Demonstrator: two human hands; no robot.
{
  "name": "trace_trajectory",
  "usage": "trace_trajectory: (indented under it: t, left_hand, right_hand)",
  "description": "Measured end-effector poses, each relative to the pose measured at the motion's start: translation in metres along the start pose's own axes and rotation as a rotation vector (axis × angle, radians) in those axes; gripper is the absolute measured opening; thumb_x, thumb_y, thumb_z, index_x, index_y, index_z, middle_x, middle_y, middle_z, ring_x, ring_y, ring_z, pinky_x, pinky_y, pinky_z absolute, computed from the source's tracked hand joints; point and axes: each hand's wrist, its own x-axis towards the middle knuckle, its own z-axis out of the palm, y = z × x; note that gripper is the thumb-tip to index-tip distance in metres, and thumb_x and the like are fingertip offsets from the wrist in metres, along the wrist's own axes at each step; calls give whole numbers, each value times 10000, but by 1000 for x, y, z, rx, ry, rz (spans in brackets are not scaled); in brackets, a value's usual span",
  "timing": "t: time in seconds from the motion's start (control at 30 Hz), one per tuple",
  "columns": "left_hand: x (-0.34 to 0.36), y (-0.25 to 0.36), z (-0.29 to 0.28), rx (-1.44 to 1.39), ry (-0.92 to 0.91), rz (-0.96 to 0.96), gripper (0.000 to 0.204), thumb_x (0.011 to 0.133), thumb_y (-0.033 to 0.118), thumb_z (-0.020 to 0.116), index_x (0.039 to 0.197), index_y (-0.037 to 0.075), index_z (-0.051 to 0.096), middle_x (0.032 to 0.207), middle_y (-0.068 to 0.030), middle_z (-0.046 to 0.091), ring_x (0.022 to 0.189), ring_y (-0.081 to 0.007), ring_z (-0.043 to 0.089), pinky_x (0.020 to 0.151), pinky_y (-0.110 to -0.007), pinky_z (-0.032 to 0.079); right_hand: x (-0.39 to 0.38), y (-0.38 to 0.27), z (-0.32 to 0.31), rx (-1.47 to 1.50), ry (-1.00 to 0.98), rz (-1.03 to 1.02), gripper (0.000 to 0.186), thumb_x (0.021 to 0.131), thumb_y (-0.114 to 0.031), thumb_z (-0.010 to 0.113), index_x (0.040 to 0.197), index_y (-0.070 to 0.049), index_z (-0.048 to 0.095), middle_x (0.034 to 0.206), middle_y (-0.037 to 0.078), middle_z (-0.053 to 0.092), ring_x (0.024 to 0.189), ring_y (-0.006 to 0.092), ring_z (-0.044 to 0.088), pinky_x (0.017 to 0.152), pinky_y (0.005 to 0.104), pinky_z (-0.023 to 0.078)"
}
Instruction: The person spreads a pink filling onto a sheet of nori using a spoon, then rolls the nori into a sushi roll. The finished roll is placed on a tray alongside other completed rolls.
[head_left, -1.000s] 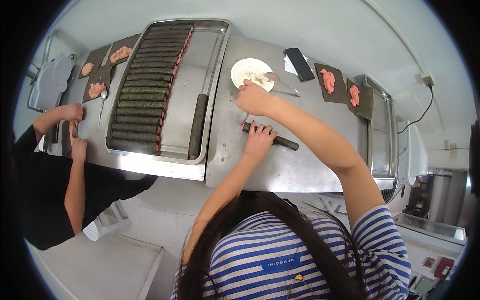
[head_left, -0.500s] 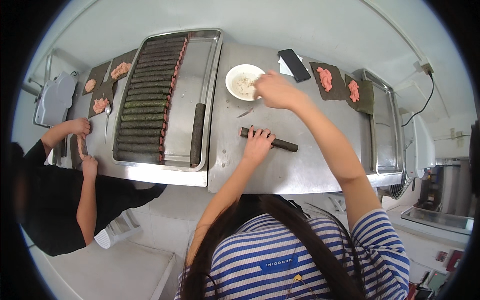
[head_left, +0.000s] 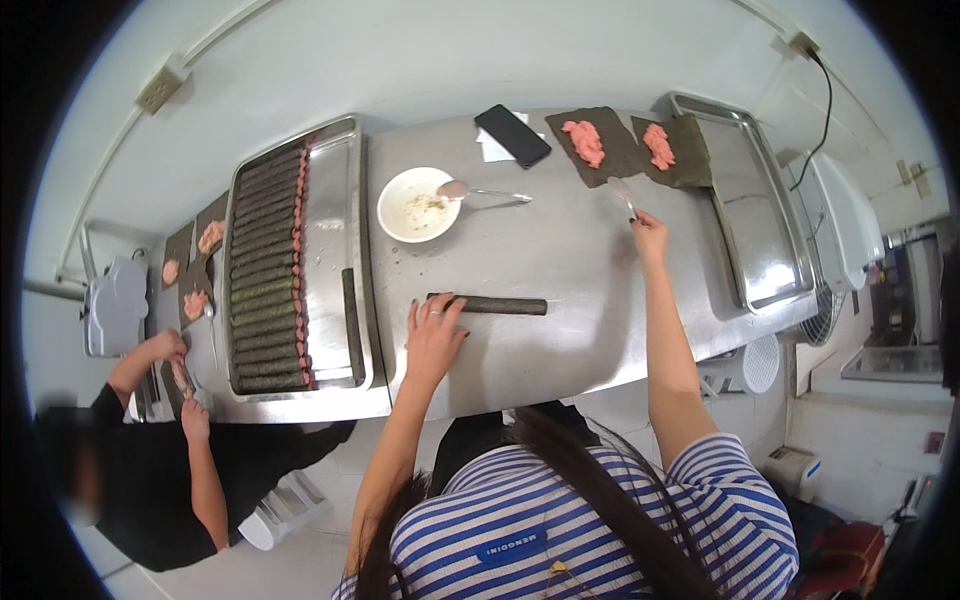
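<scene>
A dark seaweed roll (head_left: pixel 505 305) lies crosswise on the metal table in front of me. My left hand (head_left: pixel 434 338) rests on its left end, fingers curved over it; they hide that tip. Farther right, my right hand (head_left: pixel 650 236) pinches the handle of a small metal utensil (head_left: pixel 623 192), whose head looks spoon-like but is blurred. That head is at the near edge of a seaweed sheet (head_left: pixel 614 160) bearing a lump of pink paste (head_left: pixel 583 143). A white bowl (head_left: pixel 384 216) with pale, speckled liquid stands beyond my left hand. Across its right rim leans a spoon (head_left: pixel 492 194).
At left, a metal tray (head_left: pixel 330 225) holds several seaweed rolls with pink ends. A second tray (head_left: pixel 755 210) stands at right, beside another paste-topped seaweed sheet (head_left: pixel 688 150). A black phone (head_left: pixel 513 135) lies at the back. Far left, a co-worker's hands (head_left: pixel 180 375) handle a strip of paste.
My right hand has moved from the bowl to the right, beside the seaweed sheet, with a utensil now visible in it. My left hand stays on the roll. The whole view has shifted.
</scene>
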Motion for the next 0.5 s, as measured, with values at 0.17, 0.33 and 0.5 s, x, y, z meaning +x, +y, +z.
trace_trajectory:
  t: [0.17, 0.33, 0.5]
  left_hand:
    - [3, -5, -14, 63, -22, -37, 537, 745, 180, 730, 1243, 152, 530, 1266, -39, 512, 1214, -249, 463, 1086, -500, 284]
    - [14, -21, -20, 113, -57, -57, 537, 748, 183, 729, 1244, 155, 523, 1248, -36, 528, 1214, -235, 470, 1083, -490, 293]
    - [33, -27, -13, 112, -159, 39, 499, 734, 164, 736, 1196, 145, 548, 1186, -34, 564, 1166, -220, 513, 1087, -473, 304]
  right_hand:
    - [28, 9, 29, -216, 79, -56, 281, 730, -91, 659, 1003, -78, 725, 755, 93, 683, 669, 202, 623, 644, 331, 469]
    - [17, -27, 29, -504, 80, -137, 330, 756, -113, 633, 1080, -104, 691, 1010, 168, 653, 972, 319, 608, 854, 420, 464]
    - [-73, -80, 48, -212, -291, -527, 335, 780, -146, 655, 1100, -50, 644, 1103, 160, 601, 1063, 337, 548, 939, 430, 427]
